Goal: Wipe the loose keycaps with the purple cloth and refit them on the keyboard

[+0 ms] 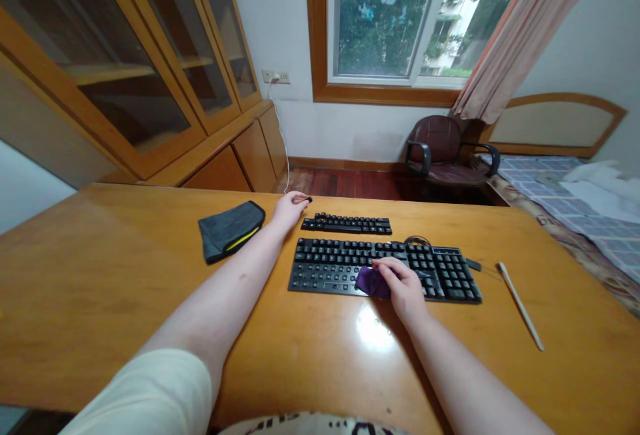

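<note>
My left hand (290, 210) pinches a small black keycap (309, 200) above the far part of the table, at the left end of the loose keycaps (345, 225). Those keycaps are laid out in rows behind a black keyboard (453, 275). The keyboard's lower left part has its caps off, and the bare key stems show. A crumpled purple cloth (371, 282) is gripped in my right hand (404, 285), resting over the keyboard's lower middle. My right hand hides some of the keys beneath it.
A folded dark grey cloth (231, 230) with a yellow edge lies left of the keyboard. To the right is a pale thin stick (520, 305). A coiled cable (417, 240) sits behind the keyboard. Beyond the wooden table (125, 275) stands an office chair (440, 148).
</note>
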